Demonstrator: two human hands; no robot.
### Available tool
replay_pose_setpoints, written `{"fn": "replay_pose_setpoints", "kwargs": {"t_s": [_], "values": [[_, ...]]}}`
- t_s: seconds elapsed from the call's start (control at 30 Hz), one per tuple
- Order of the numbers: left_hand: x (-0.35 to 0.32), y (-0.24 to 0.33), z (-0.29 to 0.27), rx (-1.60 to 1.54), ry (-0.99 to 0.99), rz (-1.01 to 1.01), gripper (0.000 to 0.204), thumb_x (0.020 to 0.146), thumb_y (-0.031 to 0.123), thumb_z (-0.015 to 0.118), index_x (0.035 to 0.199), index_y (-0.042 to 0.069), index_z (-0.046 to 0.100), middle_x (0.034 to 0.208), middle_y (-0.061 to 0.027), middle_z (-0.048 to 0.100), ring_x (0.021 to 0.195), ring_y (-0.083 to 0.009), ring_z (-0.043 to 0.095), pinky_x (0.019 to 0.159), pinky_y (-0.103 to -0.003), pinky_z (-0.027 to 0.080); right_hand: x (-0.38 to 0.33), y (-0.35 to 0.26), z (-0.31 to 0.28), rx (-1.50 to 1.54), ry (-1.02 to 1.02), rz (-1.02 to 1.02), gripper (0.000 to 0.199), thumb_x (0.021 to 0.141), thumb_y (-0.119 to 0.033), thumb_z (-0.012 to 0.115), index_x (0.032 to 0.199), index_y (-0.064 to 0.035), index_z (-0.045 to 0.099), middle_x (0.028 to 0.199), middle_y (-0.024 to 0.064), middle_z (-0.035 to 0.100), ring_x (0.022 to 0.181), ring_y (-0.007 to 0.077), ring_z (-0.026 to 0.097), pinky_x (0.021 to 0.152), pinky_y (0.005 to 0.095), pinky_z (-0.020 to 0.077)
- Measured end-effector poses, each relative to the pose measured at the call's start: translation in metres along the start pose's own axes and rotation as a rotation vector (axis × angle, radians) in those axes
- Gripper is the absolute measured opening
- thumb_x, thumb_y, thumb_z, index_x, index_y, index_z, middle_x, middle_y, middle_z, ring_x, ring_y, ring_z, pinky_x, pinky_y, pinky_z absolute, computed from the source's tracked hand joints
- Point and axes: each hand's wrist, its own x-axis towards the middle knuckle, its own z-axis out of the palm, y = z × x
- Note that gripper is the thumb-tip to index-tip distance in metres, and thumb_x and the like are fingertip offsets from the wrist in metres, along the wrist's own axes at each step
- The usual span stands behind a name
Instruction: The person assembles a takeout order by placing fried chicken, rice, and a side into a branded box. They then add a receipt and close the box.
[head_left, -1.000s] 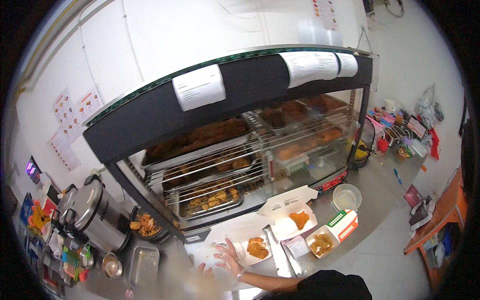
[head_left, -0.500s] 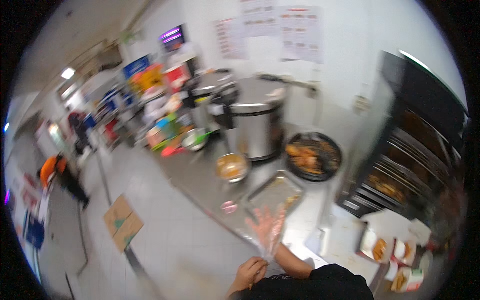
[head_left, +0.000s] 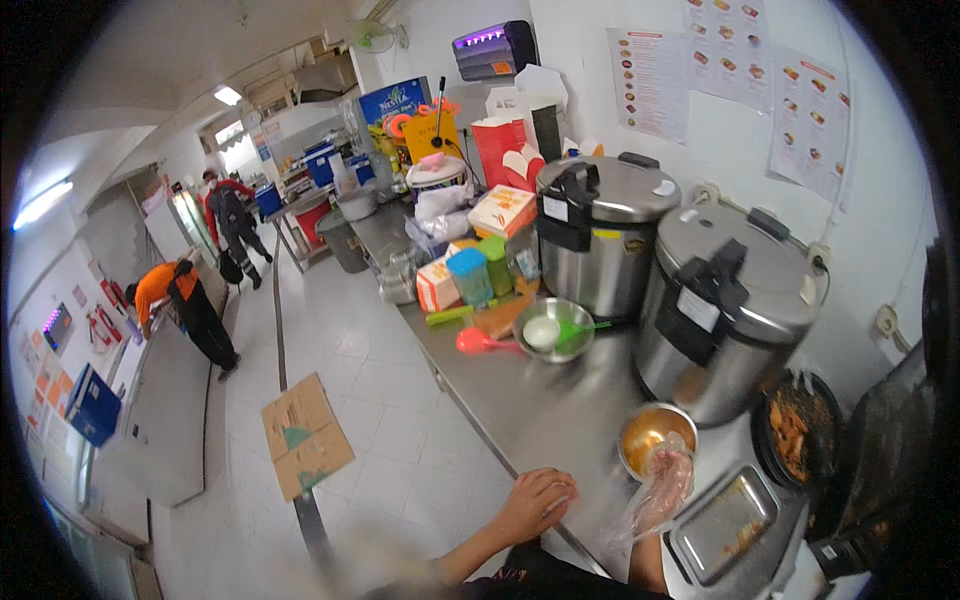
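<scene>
My right hand (head_left: 668,478), in a clear plastic glove, is at the near rim of a metal bowl (head_left: 630,452) with orange liquid in it. Its fingers reach over the rim and look closed on it, though the fingertips are partly hidden. A shallow metal tray (head_left: 690,545) with crumbs and oily residue lies just right of this hand. My left hand (head_left: 540,503) is bare, its fingers curled inward by the counter's front edge. Nothing shows in it.
Two large steel cookers (head_left: 735,310) stand along the wall. A dark pan (head_left: 790,430) of browned food is at right. Farther left are a bowl with a green spoon (head_left: 577,335), a red ladle (head_left: 480,341) and cups. Cardboard (head_left: 307,437) lies on the floor; two people are beyond.
My view has swung left, bringing both cookers into full sight. My gloved right hand, spread over the tray before, is now at the bowl. My left hand has left the glove's cuff.
</scene>
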Motion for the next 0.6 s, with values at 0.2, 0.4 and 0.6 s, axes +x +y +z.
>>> {"fn": "replay_pose_setpoints", "kwargs": {"t_s": [0.2, 0.4, 0.6], "values": [[0.121, -0.147, -0.111, 0.083, -0.173, 0.052, 0.019, 0.076, 0.017, 0.057, 0.095, 0.015, 0.054, 0.099, -0.0015, 0.054, 0.099, -0.0223, 0.046, 0.080, -0.037, 0.033, 0.092, 0.033, 0.148, -0.393, -0.304, -0.158, 0.020, 0.079, -0.023, 0.053, 0.081, -0.0040, 0.059, 0.083, 0.0088, 0.056, 0.080, 0.0201, 0.052, 0.071, 0.0317, 0.0412], [0.320, -0.319, -0.228, 0.249, -0.233, 0.010, 0.027, 0.085, 0.034, 0.042, 0.101, 0.016, 0.054, 0.076, 0.0001, 0.061, 0.087, -0.0157, 0.054, 0.088, -0.048, 0.017, 0.228, 0.012, 0.308, -0.966, -0.700, -0.852, 0.025, 0.068, -0.018, 0.059, 0.091, -0.0071, 0.059, 0.091, 0.0142, 0.056, 0.084, 0.0309, 0.052, 0.074, 0.0393, 0.0418], [0.603, -0.483, -0.270, 0.329, -0.027, 0.397, 0.018, 0.078, 0.011, 0.045, 0.091, 0.003, 0.056, 0.077, -0.0191, 0.059, 0.077, -0.0320, 0.058, 0.072, -0.039, 0.044, 0.325, 0.052, 0.429, -1.404, -0.588, -0.719, 0.027, 0.074, -0.025, 0.055, 0.096, -0.0093, 0.055, 0.100, 0.0146, 0.052, 0.093, 0.0319, 0.050, 0.081, 0.0420, 0.0385]]}}
